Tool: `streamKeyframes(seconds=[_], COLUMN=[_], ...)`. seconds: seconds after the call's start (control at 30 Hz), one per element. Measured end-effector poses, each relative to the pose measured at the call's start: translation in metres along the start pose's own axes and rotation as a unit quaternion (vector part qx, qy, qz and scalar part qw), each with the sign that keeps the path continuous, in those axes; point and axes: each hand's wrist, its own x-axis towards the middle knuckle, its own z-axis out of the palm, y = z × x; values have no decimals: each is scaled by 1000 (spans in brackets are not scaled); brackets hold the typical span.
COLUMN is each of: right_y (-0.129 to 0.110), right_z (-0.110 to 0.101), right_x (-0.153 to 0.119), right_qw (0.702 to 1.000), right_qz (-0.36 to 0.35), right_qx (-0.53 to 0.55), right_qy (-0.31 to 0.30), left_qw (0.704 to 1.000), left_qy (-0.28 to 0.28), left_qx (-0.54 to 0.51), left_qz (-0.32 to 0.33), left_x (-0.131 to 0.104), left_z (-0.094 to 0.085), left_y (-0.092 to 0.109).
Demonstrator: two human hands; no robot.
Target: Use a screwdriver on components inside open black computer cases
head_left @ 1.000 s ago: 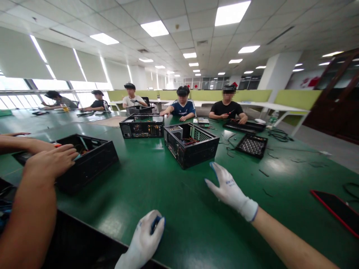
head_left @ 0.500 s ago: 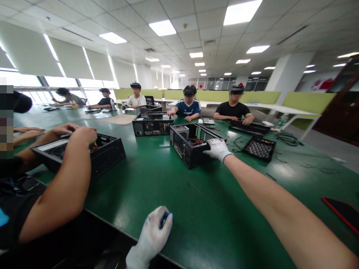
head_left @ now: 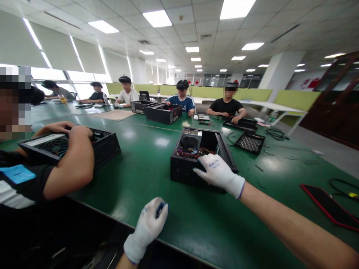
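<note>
My right hand point(head_left: 217, 172), in a white glove, grips the near right edge of an open black computer case point(head_left: 193, 175) that lies on the green table. Inside the case I see a power supply point(head_left: 191, 141), coloured wires and a dark cavity. My left hand point(head_left: 150, 222), also gloved, rests closed at the table's front edge. Between its thumb and fingers shows a small blue and dark object point(head_left: 159, 209), mostly hidden, so its kind is unclear.
At left, a co-worker's arms point(head_left: 74, 157) reach into another black case point(head_left: 108, 149). More cases point(head_left: 164, 114) and seated people are across the green table point(head_left: 134, 175). To the right lie a black tray-like part point(head_left: 250, 143), cables point(head_left: 276, 134) and a red-edged black pad point(head_left: 328, 207).
My right hand has brought the computer case nearer and turned it. My left hand stays closed by the table edge. Across the table, another case has been turned round.
</note>
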Motion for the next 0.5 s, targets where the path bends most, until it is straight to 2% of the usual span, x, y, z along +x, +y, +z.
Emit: streamKeyframes(seconds=[0.1, 0.2, 0.37, 0.5], right_y=[-20, -36, -54, -66], right_z=[-14, -27, -47, -57], right_x=[-35, -71, -116, -136], right_qw=[999, 995, 988, 979], right_qz=[-40, -67, -93, -111], right_qx=[28, 56, 110, 154], right_qy=[17, 43, 62, 77], left_qw=[1000, 999, 997, 996], left_qy=[12, 35, 69, 52], left_qx=[0, 2, 7, 17], left_qz=[9, 0, 31, 71], left_x=[-2, -1, 14, 32], left_z=[-2, -15, -60, -86], left_y=[2, 13, 58, 94])
